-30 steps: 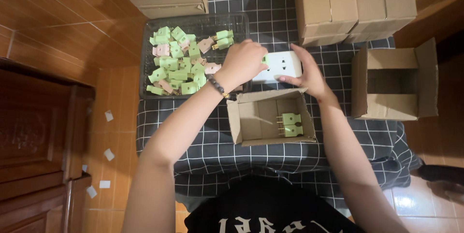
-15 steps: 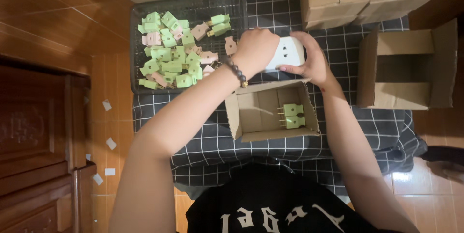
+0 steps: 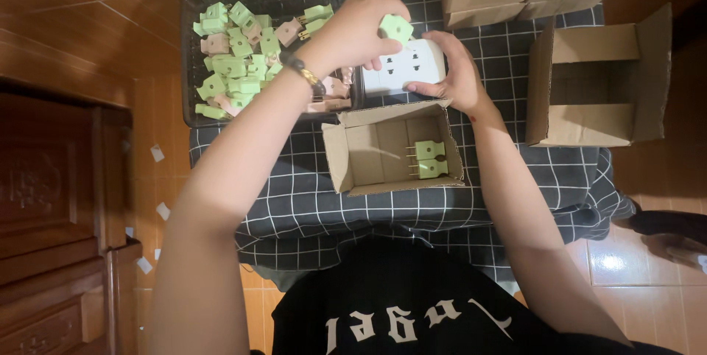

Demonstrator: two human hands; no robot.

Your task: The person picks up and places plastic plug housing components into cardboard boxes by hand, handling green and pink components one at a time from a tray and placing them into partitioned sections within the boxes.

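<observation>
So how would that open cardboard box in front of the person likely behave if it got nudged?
The open cardboard box probably slides easily: it holds only two green plugs, so it looks light. Its loose flaps would likely bend rather than push back. Lying broad and low on the checked cloth, it seems unlikely to tip.

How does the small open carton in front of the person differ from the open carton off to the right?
The small carton opens upward and holds two green plugs; the right carton lies on its side, looks bigger, and shows nothing inside. The small one sits just below the hands; the right one sits apart from them. Both are brown cardboard with flaps open, on the checked cloth.
</observation>
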